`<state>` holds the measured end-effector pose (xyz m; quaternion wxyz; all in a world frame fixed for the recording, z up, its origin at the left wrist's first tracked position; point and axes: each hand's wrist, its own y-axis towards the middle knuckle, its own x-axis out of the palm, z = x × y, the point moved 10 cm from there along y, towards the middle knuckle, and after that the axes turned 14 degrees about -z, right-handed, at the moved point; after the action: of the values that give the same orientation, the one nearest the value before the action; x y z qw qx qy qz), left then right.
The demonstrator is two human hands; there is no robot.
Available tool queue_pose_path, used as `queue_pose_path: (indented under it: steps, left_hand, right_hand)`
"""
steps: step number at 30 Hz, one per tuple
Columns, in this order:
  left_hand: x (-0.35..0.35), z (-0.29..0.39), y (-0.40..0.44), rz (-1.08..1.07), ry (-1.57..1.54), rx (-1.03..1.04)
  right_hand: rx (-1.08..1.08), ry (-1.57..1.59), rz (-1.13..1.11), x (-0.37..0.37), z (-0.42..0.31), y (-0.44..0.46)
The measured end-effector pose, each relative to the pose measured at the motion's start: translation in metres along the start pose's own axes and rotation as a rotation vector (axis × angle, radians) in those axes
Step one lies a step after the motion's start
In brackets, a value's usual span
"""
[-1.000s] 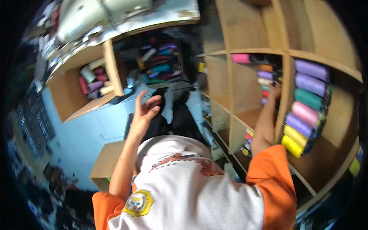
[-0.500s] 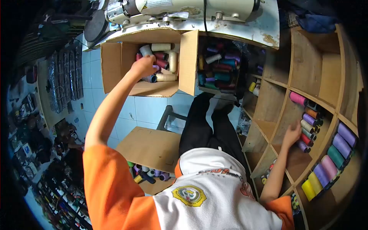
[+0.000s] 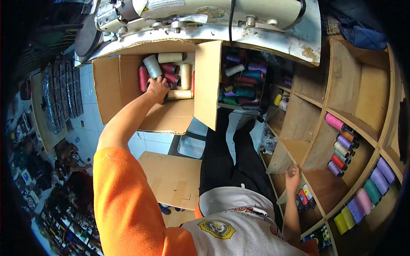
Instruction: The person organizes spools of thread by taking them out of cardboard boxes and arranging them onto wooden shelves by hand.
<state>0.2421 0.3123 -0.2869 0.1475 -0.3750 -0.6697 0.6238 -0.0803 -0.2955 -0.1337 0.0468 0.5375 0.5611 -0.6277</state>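
My left hand (image 3: 158, 88) reaches down into an open cardboard box (image 3: 106, 87) of thread spools. Its bent fingers close over a spool that they mostly hide. Around it lie a pale blue-grey spool (image 3: 152, 66), a crimson spool (image 3: 142, 78), dark red spools (image 3: 170, 68) and cream spools (image 3: 185, 76). My right hand (image 3: 293, 177) is at the front edge of a wooden shelf (image 3: 314, 141), its fingers curled against a divider. Just below that hand, small red and white spools (image 3: 303, 196) sit in a compartment.
Large spools (image 3: 363, 194) stand in a row in the right compartment, with a smaller group (image 3: 340, 150) above. A second box of dark spools (image 3: 245, 81) adjoins the first. A sewing machine (image 3: 213, 10) stands behind; a closed cardboard flap (image 3: 171, 177) lies left of my legs.
My right hand has moved left and down, from the spools in the shelf compartment to the divider edge. My left hand stays in the box, slightly lower, and the camera view has shifted.
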Motion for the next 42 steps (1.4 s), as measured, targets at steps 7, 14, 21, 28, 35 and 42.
queue_pose_path:
  steps: [7,14,21,28,35,42]
  left_hand:
    - [-0.003,0.018,0.015,-0.096,-0.117,-0.090]
    - [0.013,-0.006,0.008,-0.196,-0.265,-0.190]
    - [0.004,0.011,0.015,-0.079,-0.181,-0.102]
    - [0.003,0.001,0.012,-0.012,-0.190,-0.142]
    - [-0.045,-0.029,-0.052,-0.001,-0.474,0.019]
    - [-0.066,-0.037,-0.128,0.189,-1.659,0.674]
  right_hand:
    - [-0.019,0.094,0.045,-0.029,-0.045,0.029]
    - [0.035,0.090,-0.015,-0.014,-0.029,0.020]
    - [0.093,0.096,-0.070,0.008,-0.015,0.014]
    - [0.099,0.099,-0.055,0.001,-0.008,0.014]
    - [0.022,0.128,-0.102,0.018,-0.037,0.036]
    - [-0.382,0.358,-0.213,0.029,-0.198,0.068]
